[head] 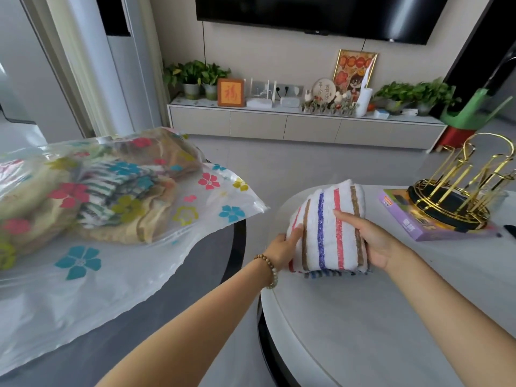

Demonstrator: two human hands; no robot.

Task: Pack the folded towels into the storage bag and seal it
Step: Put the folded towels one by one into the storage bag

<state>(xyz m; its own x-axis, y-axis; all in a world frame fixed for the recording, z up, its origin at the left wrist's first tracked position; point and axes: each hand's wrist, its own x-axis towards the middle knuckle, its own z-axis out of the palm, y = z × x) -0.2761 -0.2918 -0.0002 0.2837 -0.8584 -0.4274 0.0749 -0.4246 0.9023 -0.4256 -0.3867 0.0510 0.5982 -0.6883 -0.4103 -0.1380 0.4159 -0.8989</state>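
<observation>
A folded white towel (329, 227) with red, blue and brown stripes rests on the round white table (363, 317) at the right. My left hand (284, 248) grips its left edge and my right hand (371, 241) grips its right side, fingers on top. A clear storage bag (134, 261) printed with coloured flowers lies on the dark table (195, 289) at the left. Several folded towels (111, 196), beige and striped, show through the plastic. The bag's near end spreads flat toward me.
A gold wire rack (463, 188) stands on a purple box (418, 219) at the white table's far right. A narrow gap of floor separates the two tables. Beyond lie a TV cabinet (307, 127) with plants and frames, and a green stool (474, 110).
</observation>
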